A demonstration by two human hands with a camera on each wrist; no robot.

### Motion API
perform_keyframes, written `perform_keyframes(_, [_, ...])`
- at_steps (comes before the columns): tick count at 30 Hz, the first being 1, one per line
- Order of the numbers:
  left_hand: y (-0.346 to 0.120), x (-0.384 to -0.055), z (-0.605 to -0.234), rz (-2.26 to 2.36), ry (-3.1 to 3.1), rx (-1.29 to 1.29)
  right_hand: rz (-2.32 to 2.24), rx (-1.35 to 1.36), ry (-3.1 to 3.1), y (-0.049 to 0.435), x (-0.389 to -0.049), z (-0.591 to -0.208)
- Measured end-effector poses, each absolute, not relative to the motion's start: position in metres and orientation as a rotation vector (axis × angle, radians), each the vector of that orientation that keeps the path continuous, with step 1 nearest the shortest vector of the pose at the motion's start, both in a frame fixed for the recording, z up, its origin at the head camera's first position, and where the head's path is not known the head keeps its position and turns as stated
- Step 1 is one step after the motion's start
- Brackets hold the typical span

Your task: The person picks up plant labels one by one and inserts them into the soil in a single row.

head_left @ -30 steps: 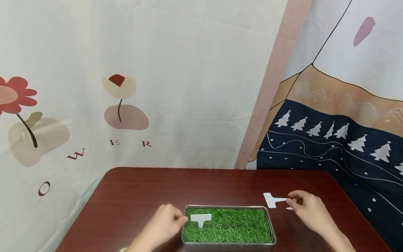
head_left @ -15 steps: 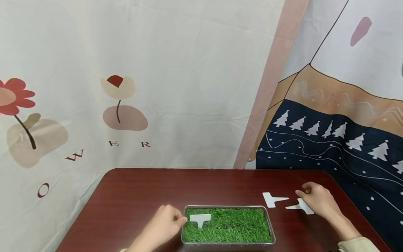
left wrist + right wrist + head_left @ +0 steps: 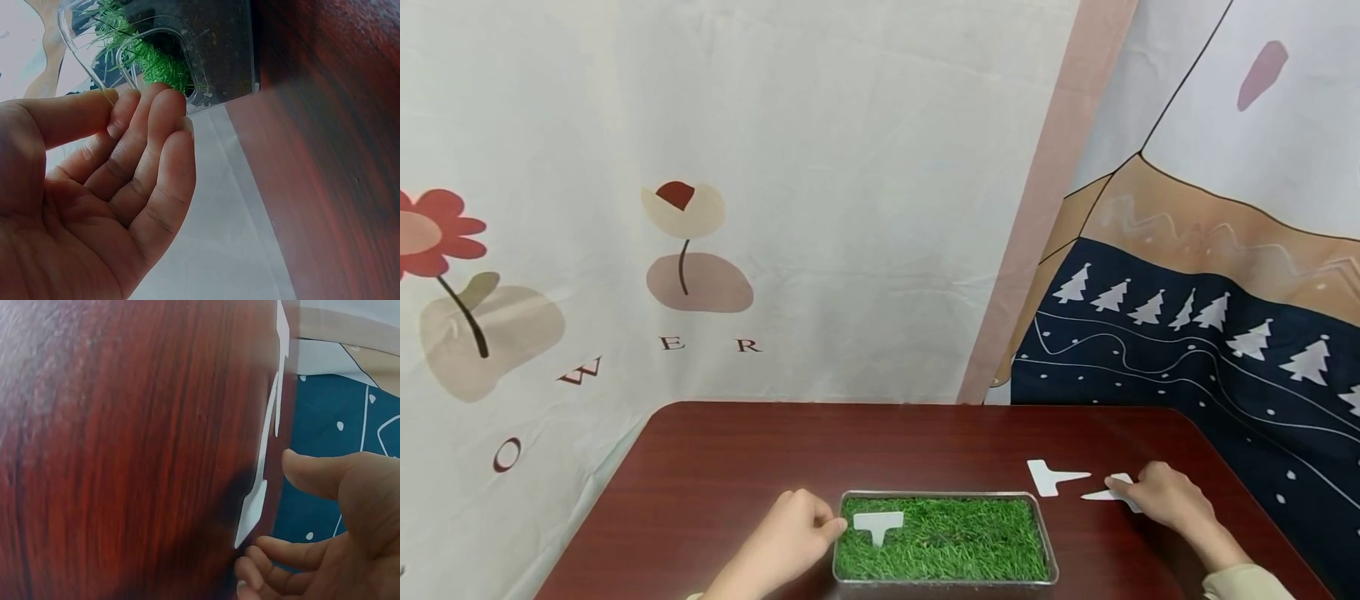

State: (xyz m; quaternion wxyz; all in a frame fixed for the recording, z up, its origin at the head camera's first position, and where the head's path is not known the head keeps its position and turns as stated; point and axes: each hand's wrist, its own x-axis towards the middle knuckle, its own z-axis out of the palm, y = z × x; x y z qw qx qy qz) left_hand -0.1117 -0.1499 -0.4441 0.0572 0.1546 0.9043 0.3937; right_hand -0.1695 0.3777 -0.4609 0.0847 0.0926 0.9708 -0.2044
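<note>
A clear rectangular box filled with green artificial grass stands at the table's near middle. My left hand pinches its left rim between thumb and fingertips; in the left wrist view the box's clear wall lies just beyond the fingers. One white T-shaped plant label stands upright in the grass at the left. To the right of the box lie two more plant labels. My right hand is over the wide end of the nearer label, thumb and fingers spread apart beside it. The farther label lies untouched.
The dark red wooden table has rounded far corners. Behind it hangs a pale printed curtain with flowers and letters, and at the right a dark blue cloth with white trees.
My right hand has moved right, away from the farther label's stem, uncovering the nearer label, then lowered over that label's wide end. The left hand stays at the box rim.
</note>
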Motion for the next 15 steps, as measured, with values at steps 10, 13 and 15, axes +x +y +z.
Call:
perform_keyframes(10, [-0.150,-0.112,-0.447,1.192,2.738,0.460,-0.577,0.340,2.833,0.368,-0.167,-0.457])
perform_keyframes(13, [-0.150,-0.112,-0.446,1.191,2.738,0.457,-0.583,0.331,2.838,0.366,-0.167,-0.456])
perform_keyframes(15, [-0.150,-0.112,-0.446,1.192,2.738,0.457,-0.594,0.324,2.847,0.365,-0.167,-0.457])
